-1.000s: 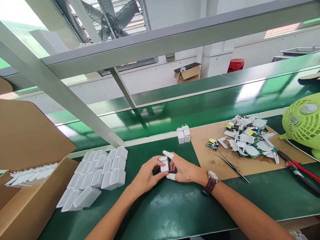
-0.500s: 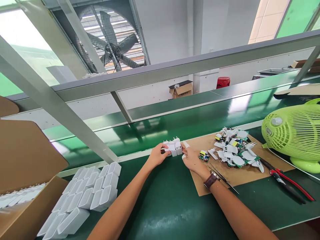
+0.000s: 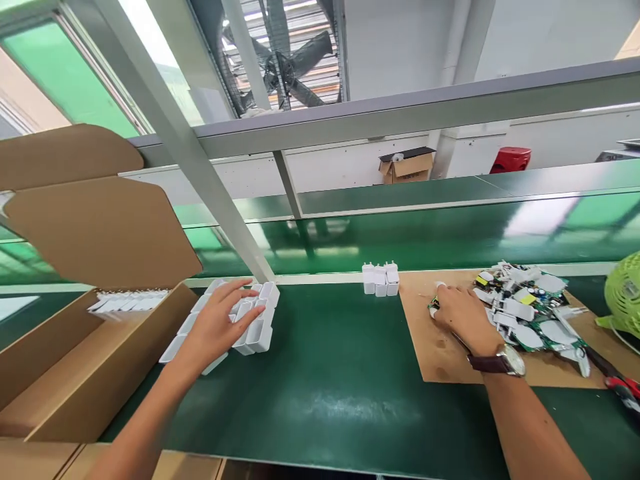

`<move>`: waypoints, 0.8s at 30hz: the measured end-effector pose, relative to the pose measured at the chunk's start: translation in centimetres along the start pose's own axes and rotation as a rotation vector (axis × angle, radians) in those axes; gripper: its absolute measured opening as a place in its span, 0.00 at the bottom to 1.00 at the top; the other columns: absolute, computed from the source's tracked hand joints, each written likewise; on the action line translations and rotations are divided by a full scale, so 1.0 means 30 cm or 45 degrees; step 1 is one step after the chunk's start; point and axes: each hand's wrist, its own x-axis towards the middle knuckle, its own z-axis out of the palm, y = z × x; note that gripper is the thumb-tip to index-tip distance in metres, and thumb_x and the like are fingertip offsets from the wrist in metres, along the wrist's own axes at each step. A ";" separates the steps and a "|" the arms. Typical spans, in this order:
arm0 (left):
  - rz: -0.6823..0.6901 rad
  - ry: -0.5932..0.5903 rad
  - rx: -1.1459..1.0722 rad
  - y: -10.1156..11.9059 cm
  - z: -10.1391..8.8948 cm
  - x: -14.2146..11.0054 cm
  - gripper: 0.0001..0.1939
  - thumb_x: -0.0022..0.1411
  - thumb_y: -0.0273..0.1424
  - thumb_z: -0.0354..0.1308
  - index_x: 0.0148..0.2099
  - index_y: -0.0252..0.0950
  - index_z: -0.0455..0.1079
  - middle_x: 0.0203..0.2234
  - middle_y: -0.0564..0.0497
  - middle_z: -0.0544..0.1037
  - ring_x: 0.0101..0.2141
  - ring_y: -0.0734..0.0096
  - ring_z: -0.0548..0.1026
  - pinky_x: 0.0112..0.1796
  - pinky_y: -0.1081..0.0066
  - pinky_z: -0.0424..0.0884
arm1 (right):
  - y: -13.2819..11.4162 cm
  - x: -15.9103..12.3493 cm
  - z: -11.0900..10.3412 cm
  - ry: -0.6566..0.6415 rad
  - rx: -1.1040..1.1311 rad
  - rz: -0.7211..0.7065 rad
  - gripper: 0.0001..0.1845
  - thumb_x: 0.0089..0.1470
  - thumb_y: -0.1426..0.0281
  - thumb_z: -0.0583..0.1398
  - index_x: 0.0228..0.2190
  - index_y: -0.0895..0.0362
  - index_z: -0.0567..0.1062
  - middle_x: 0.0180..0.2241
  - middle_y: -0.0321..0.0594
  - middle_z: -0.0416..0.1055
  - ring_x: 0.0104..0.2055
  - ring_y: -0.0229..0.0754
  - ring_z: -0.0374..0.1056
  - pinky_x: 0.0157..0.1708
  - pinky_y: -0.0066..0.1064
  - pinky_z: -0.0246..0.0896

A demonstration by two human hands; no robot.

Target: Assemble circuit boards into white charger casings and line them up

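My left hand hovers with fingers spread over a block of white charger shells lying in rows on the green mat. My right hand, a watch on its wrist, rests on the brown cardboard sheet with its fingertips on a small green circuit board. Its fingers are curled; whether they grip the board is hidden. Three white assembled chargers stand together at the far edge of the mat, between my hands.
An open cardboard box with white parts inside stands at the left. A heap of circuit boards and white plastic pieces lies on the cardboard sheet. A green fan and red-handled pliers are at the right. A conveyor belt runs behind.
Both hands left the standing chargers, where a third one now stands. My left hand moved left to the white shells; my right hand moved right to the circuit board.
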 end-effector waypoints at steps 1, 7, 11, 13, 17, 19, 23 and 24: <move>0.036 -0.021 -0.009 -0.010 0.003 -0.032 0.22 0.66 0.55 0.56 0.46 0.43 0.78 0.56 0.44 0.77 0.56 0.47 0.75 0.50 0.52 0.76 | -0.006 0.000 -0.015 -0.003 -0.031 -0.019 0.11 0.53 0.78 0.57 0.40 0.64 0.76 0.39 0.60 0.78 0.44 0.60 0.73 0.42 0.41 0.57; 0.157 -0.263 -0.428 0.090 0.183 -0.069 0.17 0.67 0.47 0.60 0.51 0.44 0.76 0.57 0.45 0.77 0.53 0.54 0.78 0.49 0.57 0.79 | -0.172 -0.073 -0.077 -0.206 0.398 -0.487 0.16 0.48 0.71 0.63 0.42 0.56 0.77 0.37 0.45 0.78 0.38 0.50 0.72 0.36 0.34 0.58; 0.067 -0.405 -0.804 0.193 0.413 0.037 0.31 0.60 0.42 0.67 0.63 0.41 0.68 0.56 0.41 0.76 0.43 0.57 0.81 0.44 0.56 0.81 | -0.263 -0.085 -0.033 -0.309 0.569 -0.481 0.20 0.44 0.66 0.69 0.42 0.54 0.76 0.37 0.43 0.78 0.37 0.50 0.72 0.36 0.34 0.61; -0.079 -0.412 -0.950 0.230 0.530 0.109 0.43 0.54 0.41 0.72 0.68 0.40 0.62 0.60 0.36 0.71 0.45 0.53 0.80 0.44 0.54 0.80 | -0.244 -0.038 -0.005 -0.253 0.719 -0.287 0.21 0.43 0.64 0.71 0.40 0.55 0.76 0.39 0.45 0.78 0.40 0.53 0.73 0.40 0.38 0.64; -0.145 -0.421 -1.122 0.297 0.714 0.251 0.65 0.42 0.39 0.78 0.75 0.39 0.47 0.70 0.29 0.56 0.64 0.38 0.64 0.48 0.51 0.77 | -0.161 0.120 0.045 -0.067 0.916 -0.028 0.30 0.47 0.63 0.71 0.50 0.60 0.72 0.51 0.58 0.74 0.53 0.61 0.71 0.55 0.50 0.63; -0.159 -0.450 -1.192 0.327 0.777 0.302 0.73 0.36 0.38 0.81 0.76 0.38 0.41 0.69 0.27 0.56 0.65 0.35 0.62 0.50 0.49 0.75 | -0.145 0.195 0.077 -0.071 1.012 -0.043 0.42 0.45 0.61 0.72 0.58 0.61 0.66 0.55 0.60 0.72 0.58 0.60 0.69 0.58 0.51 0.62; -0.181 -0.500 -1.321 0.354 0.859 0.354 0.74 0.39 0.41 0.80 0.77 0.31 0.36 0.62 0.25 0.66 0.60 0.39 0.69 0.55 0.47 0.71 | -0.165 0.284 0.148 -0.087 1.275 -0.153 0.53 0.44 0.61 0.74 0.65 0.59 0.57 0.58 0.55 0.72 0.60 0.53 0.69 0.60 0.47 0.64; -0.184 -0.509 -1.346 0.353 0.870 0.360 0.73 0.41 0.42 0.79 0.77 0.30 0.36 0.60 0.26 0.67 0.59 0.41 0.71 0.55 0.47 0.71 | -0.173 0.295 0.161 -0.089 1.333 -0.176 0.53 0.45 0.60 0.74 0.65 0.58 0.57 0.57 0.54 0.73 0.58 0.51 0.71 0.59 0.46 0.66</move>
